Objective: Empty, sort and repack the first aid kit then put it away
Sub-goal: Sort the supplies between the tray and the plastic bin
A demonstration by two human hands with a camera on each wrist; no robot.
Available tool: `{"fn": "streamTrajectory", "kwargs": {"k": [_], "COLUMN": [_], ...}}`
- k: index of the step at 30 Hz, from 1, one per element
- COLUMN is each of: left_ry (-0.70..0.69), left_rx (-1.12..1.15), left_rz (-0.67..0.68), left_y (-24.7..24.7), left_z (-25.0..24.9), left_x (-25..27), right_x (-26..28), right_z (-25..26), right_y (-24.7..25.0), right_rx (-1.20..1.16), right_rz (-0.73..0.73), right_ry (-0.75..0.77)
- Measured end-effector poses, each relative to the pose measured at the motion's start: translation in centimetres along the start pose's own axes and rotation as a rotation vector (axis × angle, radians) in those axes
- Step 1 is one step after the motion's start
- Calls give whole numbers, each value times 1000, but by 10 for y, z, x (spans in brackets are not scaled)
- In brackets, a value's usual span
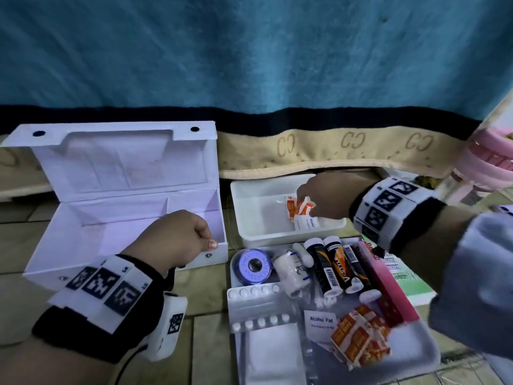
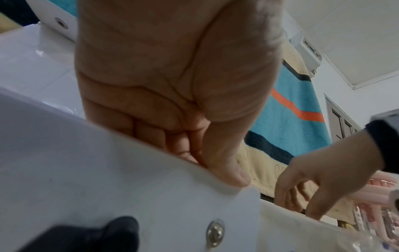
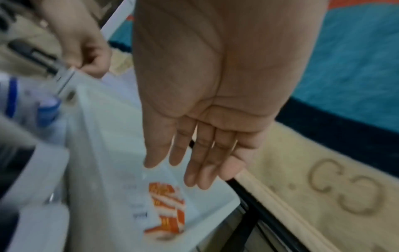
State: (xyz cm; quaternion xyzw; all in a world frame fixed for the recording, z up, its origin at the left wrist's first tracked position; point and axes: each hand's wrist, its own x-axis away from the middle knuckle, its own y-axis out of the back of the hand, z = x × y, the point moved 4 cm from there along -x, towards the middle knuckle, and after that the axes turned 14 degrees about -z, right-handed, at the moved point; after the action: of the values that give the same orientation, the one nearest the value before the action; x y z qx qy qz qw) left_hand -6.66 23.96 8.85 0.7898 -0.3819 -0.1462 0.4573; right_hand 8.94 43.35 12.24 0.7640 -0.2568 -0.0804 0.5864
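Note:
The white first aid kit box (image 1: 83, 245) stands open on the left with its lid up and nothing visible inside. My left hand (image 1: 206, 238) pinches its front right wall (image 2: 108, 187), thumb outside and fingers inside (image 2: 207, 163). My right hand (image 1: 304, 197) hovers with straight fingers (image 3: 175, 168) over a small white tray (image 1: 277, 238). In that tray lie orange sachets (image 1: 298, 209) (image 3: 168, 209) and an alcohol pad (image 1: 305, 222). A larger tray (image 1: 416, 354) in front holds a tape roll (image 1: 254, 266), a bandage roll (image 1: 290, 269), dark tubes (image 1: 337, 268), blister packs (image 1: 258, 307), a pink box (image 1: 388, 287) and more orange sachets (image 1: 361, 334).
Everything sits on a tiled floor (image 1: 208, 343). A blue blanket with a beige border (image 1: 249, 51) hangs close behind the trays. A pink rack (image 1: 491, 157) stands at the far right, and a green and white carton (image 1: 408, 279) lies beside the larger tray.

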Motion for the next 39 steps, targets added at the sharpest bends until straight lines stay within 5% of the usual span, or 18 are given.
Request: {"fn": "streamTrajectory", "kwargs": {"k": [4, 11, 17, 21, 29, 33, 39], "left_ry": [4, -20, -2, -16, -31, -34, -19], "left_rx": [5, -9, -20, -7, -23, -18, 11], "left_rz": [8, 22, 24, 13, -2, -4, -19], "left_y": [-1, -1, -1, -1, 0, 1, 0], "left_z": [2, 2, 4, 2, 1, 0, 1], "left_x": [-1, -1, -4, -2, 0, 0, 0], "right_x": [-18, -25, 6, 67, 153, 154, 145], "right_z": [22, 27, 10, 3, 39, 51, 72], "right_y": [-21, -24, 23, 62, -4, -36, -43], "right_rx": [132, 169, -114, -538, -593, -625, -628], "right_rz": [77, 40, -349, -637, -51, -38, -78], "right_ry": [162, 135, -35, -225, -398, -481, -400]}}
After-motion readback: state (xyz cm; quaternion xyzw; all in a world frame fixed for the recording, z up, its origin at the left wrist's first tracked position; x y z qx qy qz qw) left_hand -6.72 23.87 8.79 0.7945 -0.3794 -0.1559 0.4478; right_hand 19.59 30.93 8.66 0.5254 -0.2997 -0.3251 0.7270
